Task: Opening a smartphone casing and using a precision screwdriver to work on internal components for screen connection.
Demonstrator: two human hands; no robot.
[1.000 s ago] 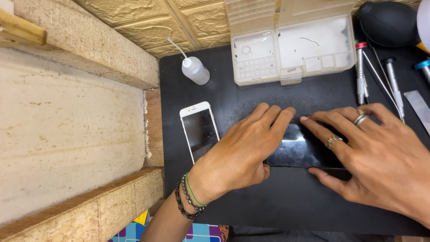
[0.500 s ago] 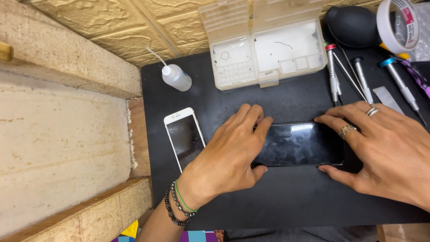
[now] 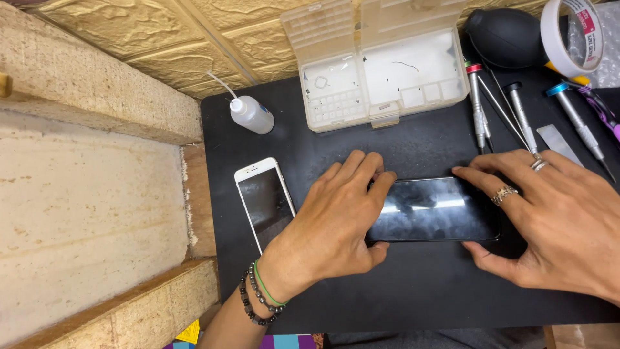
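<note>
A black phone [image 3: 433, 210] lies flat, screen up, on a black work mat [image 3: 413, 291]. My left hand [image 3: 336, 223] grips its left end, fingers over the top edge and thumb under the near edge. My right hand [image 3: 549, 216], with rings on two fingers, holds its right end the same way. A white phone [image 3: 263, 199] lies face up on the mat, just left of my left wrist.
A clear plastic parts box [image 3: 381, 71] stands open at the back. A small squeeze bottle [image 3: 250, 115] with a thin nozzle is at back left. Several screwdrivers [image 3: 478, 106], a metal pry blade [image 3: 560, 143], a black air blower [image 3: 507, 35] and a tape roll [image 3: 571, 35] are at back right.
The view has shifted, so everything sits further left and lower in frame. Both hands have stayed on the black phone's ends, spreading slightly so more of the screen shows.
</note>
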